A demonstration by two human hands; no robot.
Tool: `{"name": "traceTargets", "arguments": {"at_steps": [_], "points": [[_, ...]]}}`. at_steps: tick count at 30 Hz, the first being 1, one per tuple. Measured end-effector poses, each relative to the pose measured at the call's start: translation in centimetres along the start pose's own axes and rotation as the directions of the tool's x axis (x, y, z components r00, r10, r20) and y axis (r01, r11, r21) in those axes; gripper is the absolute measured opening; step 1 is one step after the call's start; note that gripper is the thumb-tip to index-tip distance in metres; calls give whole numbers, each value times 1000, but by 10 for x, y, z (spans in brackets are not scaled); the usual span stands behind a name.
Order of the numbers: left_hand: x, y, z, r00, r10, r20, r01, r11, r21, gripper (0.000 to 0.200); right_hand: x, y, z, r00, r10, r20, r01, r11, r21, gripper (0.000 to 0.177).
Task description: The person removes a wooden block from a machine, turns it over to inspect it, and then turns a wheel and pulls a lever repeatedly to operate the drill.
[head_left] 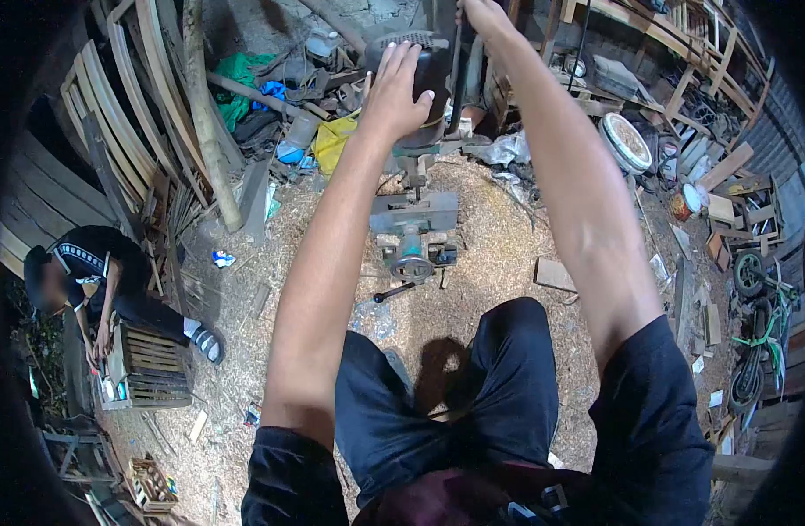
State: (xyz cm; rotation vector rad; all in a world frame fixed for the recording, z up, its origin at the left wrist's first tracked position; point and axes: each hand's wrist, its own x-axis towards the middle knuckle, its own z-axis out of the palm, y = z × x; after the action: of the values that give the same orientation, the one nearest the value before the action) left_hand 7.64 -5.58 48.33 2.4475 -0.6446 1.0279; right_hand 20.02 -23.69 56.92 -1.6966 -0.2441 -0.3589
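My left hand [395,95] rests with spread fingers on a dark machine housing [433,74] at the top centre. Beside it, my right hand [483,16] reaches to the top edge, its fingers near the upper end of a dark upright bar [456,83]; they are partly cut off, so their grip is unclear. Below the housing stands a metal machine table [414,212] with a round handwheel [412,267] and a black-knobbed lever [394,292].
A person [100,272] sits at the left beside a slatted crate [157,368]. Curved wood pieces [113,114] lean at the upper left. A white bucket [626,143] and a green bicycle [762,333] are at the right. Wood chips cover the floor [499,237].
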Motion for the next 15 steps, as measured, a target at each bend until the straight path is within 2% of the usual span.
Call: {"name": "traceTargets", "arguments": {"at_steps": [2,3,6,7,10,14,15], "points": [[-6,-1,0,999,13,36,-12,1000,-25,76,-7,-1,4,996,59,-65,-49,987,154,70],[-6,-1,-5,999,22,50,-20,999,-34,79,-11,-3,-3,993,91,73,-107,960,260,60],[-14,2,-12,982,-45,184,38,998,41,87,-29,9,5,999,-13,-29,22,941,337,51],[-17,-1,-9,981,-37,189,35,999,15,91,-31,11,5,1000,-30,-3,28,902,431,42],[-28,3,-4,989,-35,144,37,999,-11,87,-56,13,1,996,-90,25,66,865,498,35],[-59,16,1,985,-92,147,116,980,-161,81,-90,6,3,997,-15,-81,41,942,332,30],[-69,18,3,982,-107,153,136,972,-193,80,-89,15,3,995,-44,-87,71,939,337,35]]}}
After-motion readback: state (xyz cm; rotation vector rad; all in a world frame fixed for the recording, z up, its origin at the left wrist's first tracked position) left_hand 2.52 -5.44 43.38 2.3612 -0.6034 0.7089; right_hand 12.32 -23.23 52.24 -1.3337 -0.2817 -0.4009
